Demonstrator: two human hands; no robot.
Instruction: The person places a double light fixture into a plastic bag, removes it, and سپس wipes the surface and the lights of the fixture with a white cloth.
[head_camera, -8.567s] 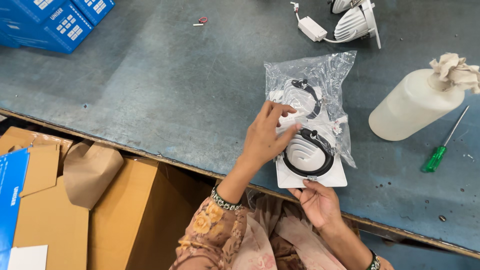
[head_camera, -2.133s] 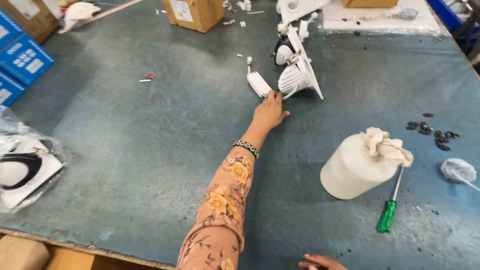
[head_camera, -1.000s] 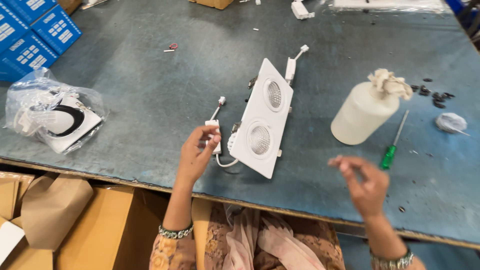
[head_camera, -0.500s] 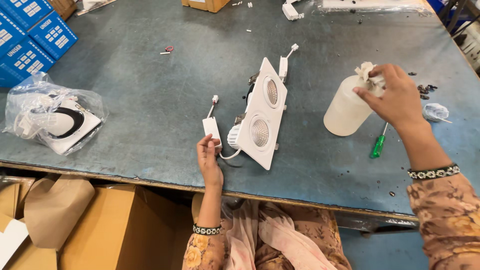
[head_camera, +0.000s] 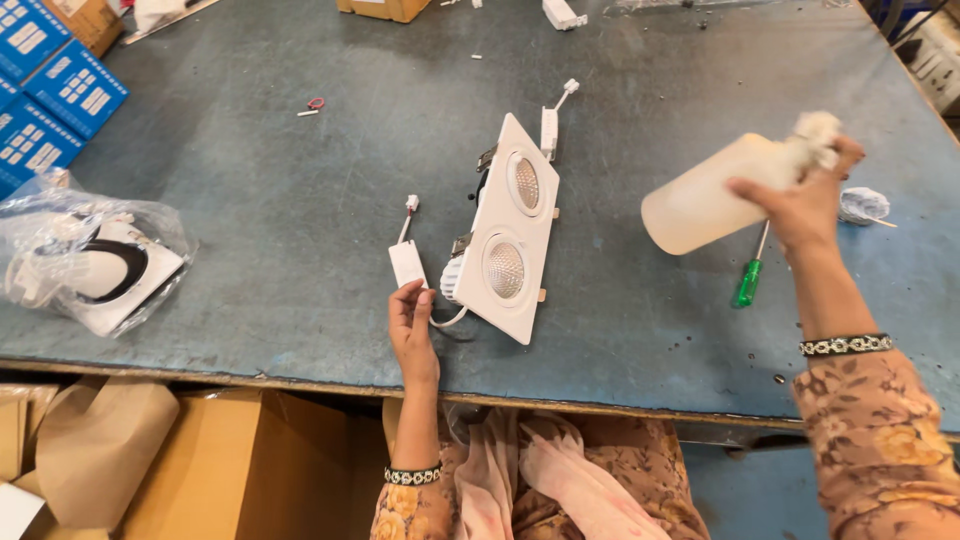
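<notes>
cardboard boxes (head_camera: 200, 470) sit below the near edge of the blue-grey table (head_camera: 260, 190), beside the person's patterned clothing. left hand (head_camera: 410, 335) rests at the near table edge, fingers lightly curled, fingertips touching the lower end of a small white driver box (head_camera: 406, 264); whether it pinches the box cannot be told. a thin wire runs from that box toward a white twin-lamp downlight fixture (head_camera: 508, 235), which lies face up and slightly tilted near the table's middle, just right of the left hand. second small white driver (head_camera: 549, 130) lies just beyond the fixture's far end.

right hand (head_camera: 805, 205) is raised over the right side of the table, fingers closed around the neck end of a white plastic bottle (head_camera: 710, 195), held tipped on its side with a cloth wad (head_camera: 818, 128) at its mouth. green-handled screwdriver (head_camera: 750, 270) lies on the table under the bottle. clear bag with white-and-black parts (head_camera: 90, 265) lies at the left edge. blue cartons (head_camera: 50, 100) stand at the far left.
</notes>
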